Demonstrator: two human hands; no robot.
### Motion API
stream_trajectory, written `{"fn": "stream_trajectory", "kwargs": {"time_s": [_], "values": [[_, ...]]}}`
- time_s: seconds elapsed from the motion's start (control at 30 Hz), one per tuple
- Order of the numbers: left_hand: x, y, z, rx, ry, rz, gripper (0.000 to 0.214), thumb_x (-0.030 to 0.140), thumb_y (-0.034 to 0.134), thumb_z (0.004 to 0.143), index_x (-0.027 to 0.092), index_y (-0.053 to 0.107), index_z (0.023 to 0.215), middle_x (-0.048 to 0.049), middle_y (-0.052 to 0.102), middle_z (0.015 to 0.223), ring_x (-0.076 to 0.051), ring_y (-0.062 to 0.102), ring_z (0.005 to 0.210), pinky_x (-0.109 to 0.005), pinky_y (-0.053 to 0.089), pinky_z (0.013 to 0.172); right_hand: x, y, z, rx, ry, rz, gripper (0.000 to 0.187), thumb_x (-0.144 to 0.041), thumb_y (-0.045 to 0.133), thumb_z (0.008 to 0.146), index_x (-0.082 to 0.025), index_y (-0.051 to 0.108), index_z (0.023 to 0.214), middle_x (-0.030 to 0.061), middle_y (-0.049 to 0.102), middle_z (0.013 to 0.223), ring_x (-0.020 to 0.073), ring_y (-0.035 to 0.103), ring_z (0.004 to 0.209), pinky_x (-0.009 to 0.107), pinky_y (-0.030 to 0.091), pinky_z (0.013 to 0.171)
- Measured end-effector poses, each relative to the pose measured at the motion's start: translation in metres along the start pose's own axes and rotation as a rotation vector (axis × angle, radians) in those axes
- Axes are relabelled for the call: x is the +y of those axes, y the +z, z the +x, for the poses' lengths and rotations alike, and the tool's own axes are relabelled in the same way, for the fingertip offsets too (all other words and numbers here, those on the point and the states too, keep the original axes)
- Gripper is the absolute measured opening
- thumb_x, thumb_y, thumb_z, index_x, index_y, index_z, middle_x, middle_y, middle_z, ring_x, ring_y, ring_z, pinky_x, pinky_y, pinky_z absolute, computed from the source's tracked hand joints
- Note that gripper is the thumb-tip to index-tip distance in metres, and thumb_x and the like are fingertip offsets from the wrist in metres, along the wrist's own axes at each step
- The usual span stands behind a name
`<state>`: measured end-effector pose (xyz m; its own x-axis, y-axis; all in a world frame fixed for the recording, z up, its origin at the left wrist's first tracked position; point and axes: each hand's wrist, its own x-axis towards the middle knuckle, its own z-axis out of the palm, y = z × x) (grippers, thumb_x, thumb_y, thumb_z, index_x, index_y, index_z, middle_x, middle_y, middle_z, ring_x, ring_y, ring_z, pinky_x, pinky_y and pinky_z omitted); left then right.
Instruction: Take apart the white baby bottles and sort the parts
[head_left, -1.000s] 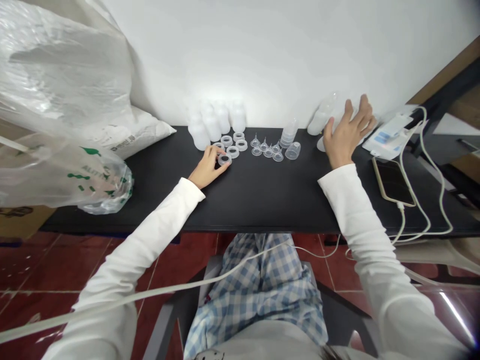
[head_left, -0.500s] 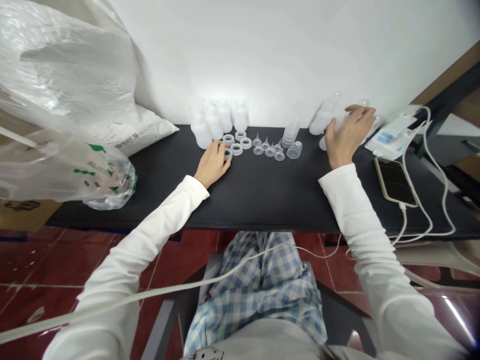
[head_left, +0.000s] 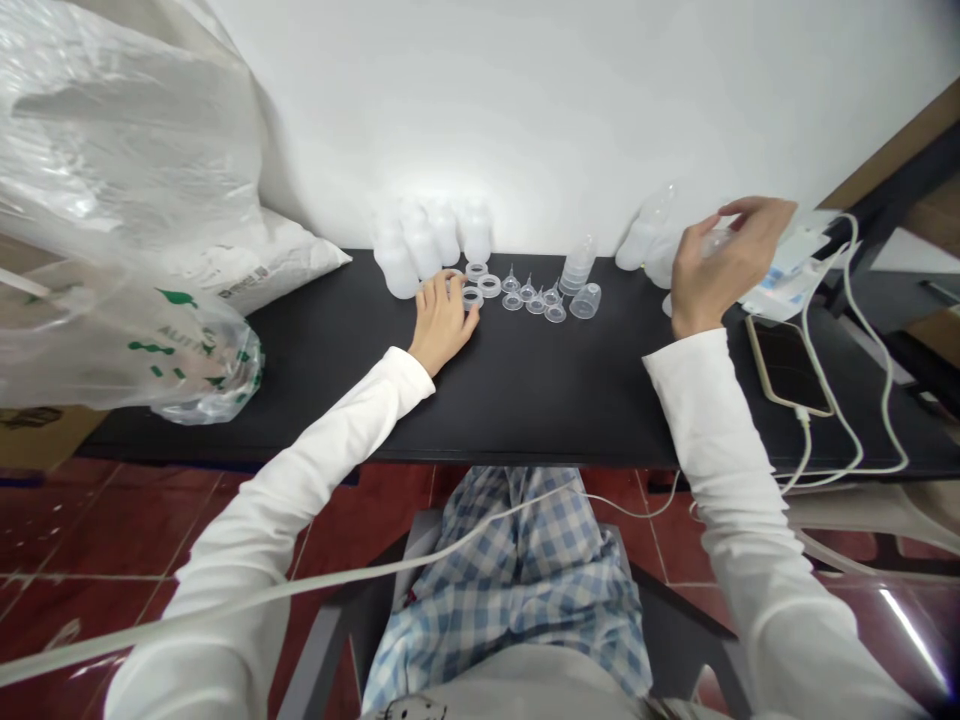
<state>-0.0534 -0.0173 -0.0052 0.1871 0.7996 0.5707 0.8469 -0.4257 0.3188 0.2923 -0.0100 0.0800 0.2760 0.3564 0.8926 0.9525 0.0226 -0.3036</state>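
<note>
**Right hand up with a bottle, left hand slid onto the rings**

My right hand (head_left: 721, 265) lay flat a second ago on the clear bottles lying by the wall. Now it is raised off the bench (head_left: 540, 380), fingers curled round one bottle (head_left: 703, 245), which hangs in the air just right of the others still lying there (head_left: 646, 238). So that bottle is out of the pile and in my grip.

My left hand (head_left: 444, 322) has crept forward, away from me. It rests palm down, fingers loosely together over the nearest of the plastic rings (head_left: 484, 288). The ring it was fingering before is hidden under it; I cannot tell whether I am pinching it.

Beyond my left fingertips stand the upright bottles (head_left: 427, 245). Between my hands sit the small teats (head_left: 534, 298) and the stacked caps (head_left: 579, 266), untouched. The phone (head_left: 787, 365) lies to the right of my right wrist.
</note>
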Motion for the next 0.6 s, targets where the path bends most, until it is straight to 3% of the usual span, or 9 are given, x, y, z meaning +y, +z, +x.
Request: {"fn": "stream_trajectory", "kwargs": {"time_s": [0.1, 0.17, 0.3, 0.37, 0.43, 0.5, 0.6], "values": [[0.022, 0.010, 0.006, 0.023, 0.086, -0.170, 0.060, 0.056, 0.045, 0.101, 0.016, 0.045, 0.145, -0.0248, 0.049, 0.152, -0.040, 0.044, 0.146, -0.060, 0.033, 0.119, -0.010, -0.004, -0.004, 0.258, -0.005, 0.169, 0.003, -0.025, 0.037, 0.096, -0.024, 0.035, 0.098, 0.0093, 0.050, 0.096, 0.0223, 0.058, 0.089, 0.046, 0.051, 0.086], [0.041, 0.019, 0.011, 0.026, 0.165, -0.295, 0.067, 0.062, 0.047, 0.099, 0.017, 0.041, 0.148, -0.0247, 0.043, 0.158, -0.039, 0.037, 0.152, -0.060, 0.030, 0.122, -0.023, -0.002, -0.013, 0.316, 0.030, 0.273, 0.005, -0.029, 0.031, 0.100, -0.025, 0.032, 0.099, 0.0083, 0.048, 0.096, 0.0223, 0.059, 0.093, 0.048, 0.053, 0.088], [0.069, 0.033, 0.023, 0.023, 0.290, -0.422, 0.067, 0.069, 0.051, 0.095, 0.024, 0.045, 0.144, -0.0209, 0.035, 0.164, -0.037, 0.033, 0.155, -0.063, 0.032, 0.120, -0.045, 0.016, -0.042, 0.134, 0.224, 0.480, 0.019, -0.039, 0.029, 0.103, -0.025, 0.039, 0.095, 0.0085, 0.051, 0.097, 0.0242, 0.062, 0.102, 0.053, 0.055, 0.097], [0.070, 0.036, 0.026, 0.005, 0.331, -0.457, 0.061, 0.069, 0.051, 0.095, 0.025, 0.048, 0.137, -0.0199, 0.041, 0.159, -0.036, 0.040, 0.151, -0.063, 0.034, 0.120, -0.051, 0.030, -0.060, -0.081, 0.413, 0.659, 0.033, -0.050, 0.028, 0.105, -0.025, 0.044, 0.090, 0.0071, 0.054, 0.092, 0.0245, 0.064, 0.097, 0.050, 0.059, 0.087], [0.062, 0.037, 0.026, -0.023, 0.355, -0.498, 0.057, 0.070, 0.051, 0.095, 0.025, 0.051, 0.130, -0.0196, 0.051, 0.150, -0.034, 0.047, 0.145, -0.061, 0.036, 0.120, -0.053, 0.040, -0.074, -0.311, 0.602, 0.815, 0.048, -0.065, 0.029, 0.102, -0.025, 0.047, 0.083, 0.0042, 0.053, 0.080, 0.0222, 0.063, 0.076, 0.042, 0.059, 0.066], [0.052, 0.036, 0.025, -0.038, 0.329, -0.529, 0.059, 0.073, 0.052, 0.092, 0.024, 0.051, 0.126, -0.0192, 0.057, 0.140, -0.034, 0.052, 0.140, -0.060, 0.037, 0.119, -0.054, 0.042, -0.083, -0.515, 0.631, 0.923, 0.057, -0.078, 0.035, 0.096, -0.025, 0.050, 0.079, 0.0015, 0.049, 0.069, 0.0204, 0.059, 0.064, 0.037, 0.054, 0.053], [0.041, 0.032, 0.023, -0.007, 0.177, -0.575, 0.067, 0.078, 0.049, 0.090, 0.023, 0.049, 0.128, -0.0179, 0.059, 0.133, -0.032, 0.055, 0.134, -0.055, 0.042, 0.117, -0.057, 0.036, -0.087, -0.550, 0.501, 0.936, 0.062, -0.084, 0.044, 0.090, -0.025, 0.048, 0.072, -0.0006, 0.045, 0.062, 0.0186, 0.056, 0.063, 0.034, 0.052, 0.053]]}}
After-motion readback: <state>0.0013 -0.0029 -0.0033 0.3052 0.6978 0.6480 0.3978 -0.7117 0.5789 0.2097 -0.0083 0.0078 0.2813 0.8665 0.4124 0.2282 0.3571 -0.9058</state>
